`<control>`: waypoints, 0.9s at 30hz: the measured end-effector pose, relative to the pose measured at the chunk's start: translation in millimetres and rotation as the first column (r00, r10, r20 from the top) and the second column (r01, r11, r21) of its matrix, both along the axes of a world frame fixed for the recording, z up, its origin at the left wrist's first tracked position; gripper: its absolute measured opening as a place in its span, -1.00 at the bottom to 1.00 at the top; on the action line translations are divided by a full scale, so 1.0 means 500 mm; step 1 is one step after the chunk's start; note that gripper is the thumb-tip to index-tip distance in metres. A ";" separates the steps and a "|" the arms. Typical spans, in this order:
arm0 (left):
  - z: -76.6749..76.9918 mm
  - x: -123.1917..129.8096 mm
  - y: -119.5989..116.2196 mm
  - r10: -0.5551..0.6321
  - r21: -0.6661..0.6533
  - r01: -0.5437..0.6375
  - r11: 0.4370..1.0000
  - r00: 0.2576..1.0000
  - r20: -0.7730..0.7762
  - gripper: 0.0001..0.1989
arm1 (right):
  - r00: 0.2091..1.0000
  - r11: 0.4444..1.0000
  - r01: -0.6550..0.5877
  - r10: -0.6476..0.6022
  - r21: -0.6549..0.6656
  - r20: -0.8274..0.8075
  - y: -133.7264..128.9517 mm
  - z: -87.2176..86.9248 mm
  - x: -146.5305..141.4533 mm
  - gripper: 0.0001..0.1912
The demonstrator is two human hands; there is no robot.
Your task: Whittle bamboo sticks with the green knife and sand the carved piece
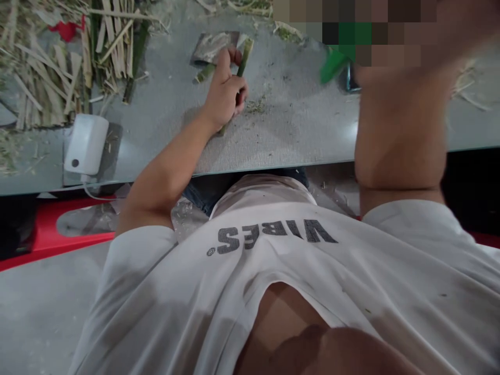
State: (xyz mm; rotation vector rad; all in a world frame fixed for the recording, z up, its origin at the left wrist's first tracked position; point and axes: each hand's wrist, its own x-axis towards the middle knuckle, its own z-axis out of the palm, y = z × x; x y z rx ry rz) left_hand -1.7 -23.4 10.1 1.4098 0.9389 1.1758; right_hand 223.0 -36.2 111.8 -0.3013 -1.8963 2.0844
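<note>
My left hand [228,88] is closed around a green stalk [246,54]. The stalk slants over the grey tabletop, its pale cut end pointing away from me and its lower end showing below the hand. Just past the fingers lies a dark, scuffed flat block [214,48], with a short green stalk piece [204,74] at its near edge. My right arm [402,130] is raised close to the camera. Blur and blocked-out squares cover the right hand, so its fingers are hidden. Beside the covered patch a smooth green object [333,65] shows; I cannot make out its kind.
Split stalk strips [47,88] and longer sticks [117,41] lie piled at the left. Nearer stands a white box-shaped device [86,145] with a cable. Shavings [258,105] dot the table [304,140]. A dark-edged object [352,80] sits by my right arm.
</note>
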 end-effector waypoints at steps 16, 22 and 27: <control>0.014 0.047 0.008 0.030 -0.176 -0.027 0.984 0.999 0.018 -0.74 | 0.949 0.969 0.216 -0.179 0.121 -0.259 0.162 -0.169 0.002 -0.53; 0.023 0.056 0.017 0.006 -0.157 -0.008 0.988 1.000 -0.009 -0.79 | 0.969 0.973 0.226 -0.220 0.039 -0.116 0.144 -0.154 0.008 -0.63; 0.024 0.040 0.009 0.011 -0.157 -0.014 0.988 1.000 -0.017 -0.72 | 0.974 0.977 0.209 -0.205 0.035 -0.093 0.142 -0.164 0.008 -0.70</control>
